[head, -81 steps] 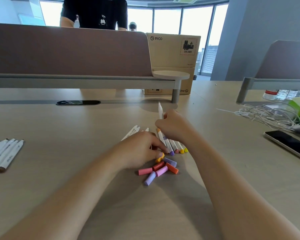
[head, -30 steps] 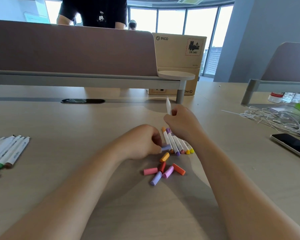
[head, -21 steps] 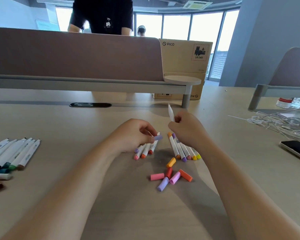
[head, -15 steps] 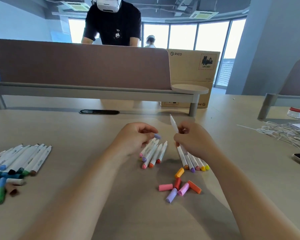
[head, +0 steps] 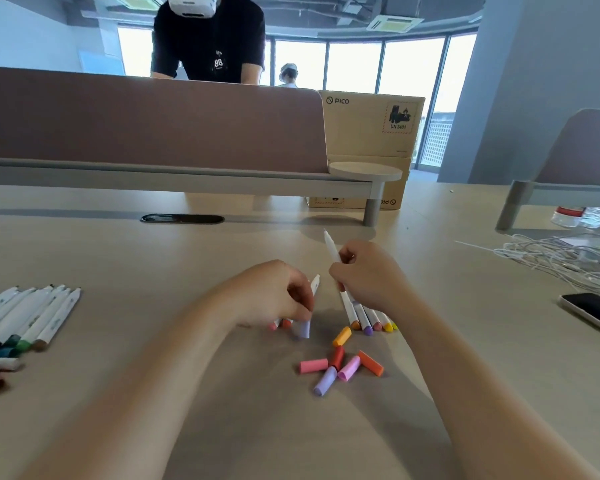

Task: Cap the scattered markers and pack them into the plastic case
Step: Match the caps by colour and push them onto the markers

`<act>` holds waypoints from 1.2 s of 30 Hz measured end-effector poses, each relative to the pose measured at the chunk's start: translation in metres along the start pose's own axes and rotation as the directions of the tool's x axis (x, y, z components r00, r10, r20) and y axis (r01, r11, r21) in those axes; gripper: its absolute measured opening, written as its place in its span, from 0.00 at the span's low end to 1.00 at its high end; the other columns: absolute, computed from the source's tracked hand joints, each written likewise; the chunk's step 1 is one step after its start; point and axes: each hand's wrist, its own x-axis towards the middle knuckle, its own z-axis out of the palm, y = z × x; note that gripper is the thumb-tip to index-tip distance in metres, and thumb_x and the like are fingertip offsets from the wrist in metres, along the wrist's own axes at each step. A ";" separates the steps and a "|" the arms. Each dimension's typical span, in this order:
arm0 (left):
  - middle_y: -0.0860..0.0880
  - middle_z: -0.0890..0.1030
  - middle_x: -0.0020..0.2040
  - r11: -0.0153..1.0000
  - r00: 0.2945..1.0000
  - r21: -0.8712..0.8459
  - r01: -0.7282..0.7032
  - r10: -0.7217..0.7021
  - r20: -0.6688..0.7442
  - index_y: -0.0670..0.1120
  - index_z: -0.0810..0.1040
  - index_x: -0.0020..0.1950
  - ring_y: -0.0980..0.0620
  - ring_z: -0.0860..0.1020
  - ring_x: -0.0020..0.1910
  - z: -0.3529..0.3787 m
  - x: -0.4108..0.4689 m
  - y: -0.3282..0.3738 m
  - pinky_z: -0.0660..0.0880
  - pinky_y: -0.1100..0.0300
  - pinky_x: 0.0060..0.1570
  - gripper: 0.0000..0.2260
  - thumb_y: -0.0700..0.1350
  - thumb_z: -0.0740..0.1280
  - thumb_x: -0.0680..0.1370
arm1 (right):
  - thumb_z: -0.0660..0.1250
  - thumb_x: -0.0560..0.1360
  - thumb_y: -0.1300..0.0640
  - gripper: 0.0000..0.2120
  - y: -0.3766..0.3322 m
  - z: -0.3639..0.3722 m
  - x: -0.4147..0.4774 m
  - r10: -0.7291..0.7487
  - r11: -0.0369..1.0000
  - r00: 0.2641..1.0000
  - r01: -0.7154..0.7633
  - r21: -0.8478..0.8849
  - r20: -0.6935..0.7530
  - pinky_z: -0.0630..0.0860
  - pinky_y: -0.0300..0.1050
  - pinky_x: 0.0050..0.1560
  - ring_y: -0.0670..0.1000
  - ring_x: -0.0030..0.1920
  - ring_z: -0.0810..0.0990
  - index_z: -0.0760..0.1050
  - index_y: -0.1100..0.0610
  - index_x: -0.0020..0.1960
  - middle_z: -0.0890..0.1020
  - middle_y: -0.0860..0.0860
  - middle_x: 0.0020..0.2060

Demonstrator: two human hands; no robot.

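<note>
My left hand (head: pixel 274 296) pinches a lilac cap (head: pixel 303 329), its end pointing down at the table. Beneath that hand lie a few white markers with pink and orange ends (head: pixel 280 323), mostly hidden. My right hand (head: pixel 368 275) grips a white marker (head: pixel 330 245) that sticks up and to the left. Under the right hand lies a row of white markers with coloured ends (head: pixel 371 322). Several loose caps (head: pixel 336 362) in pink, red, orange and lilac are scattered in front. No plastic case is in view.
More white markers (head: pixel 32 317) and dark caps lie at the left edge. At the right are a phone (head: pixel 593 315), a tangle of white cables (head: pixel 561 259) and a bottle (head: pixel 568 216). A desk divider (head: pixel 153 123) and cardboard box (head: pixel 371 126) stand behind; a person stands beyond.
My left hand took a lilac cap from the pile, lifted it, and now holds it lower, by the small group of markers. The right hand kept its marker. My view tilted upward.
</note>
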 end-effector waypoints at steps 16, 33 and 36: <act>0.55 0.78 0.33 0.951 0.955 0.299 -0.081 -0.011 0.295 0.51 0.82 0.38 0.59 0.72 0.32 0.017 -0.016 0.029 0.68 0.62 0.35 0.09 0.55 0.75 0.70 | 0.67 0.74 0.54 0.06 0.005 0.000 -0.001 -0.010 0.999 0.999 0.009 0.034 0.032 0.80 0.50 0.42 0.53 0.34 0.78 0.73 0.56 0.42 0.83 0.55 0.39; 0.55 0.78 0.33 0.919 0.956 0.388 -0.070 -0.049 0.288 0.49 0.83 0.40 0.59 0.72 0.33 0.026 -0.013 0.026 0.65 0.64 0.32 0.09 0.54 0.73 0.73 | 0.67 0.72 0.53 0.07 0.007 0.003 0.003 -0.025 1.000 1.000 0.025 0.009 0.011 0.82 0.59 0.46 0.58 0.40 0.82 0.75 0.57 0.45 0.82 0.54 0.38; 0.58 0.79 0.31 0.958 0.971 0.281 -0.059 -0.010 0.238 0.49 0.83 0.41 0.61 0.73 0.31 0.018 -0.011 0.024 0.67 0.66 0.32 0.08 0.52 0.72 0.74 | 0.66 0.72 0.54 0.06 0.005 0.001 0.001 -0.029 1.000 1.000 0.029 0.008 0.013 0.81 0.55 0.45 0.58 0.38 0.82 0.74 0.58 0.44 0.83 0.55 0.37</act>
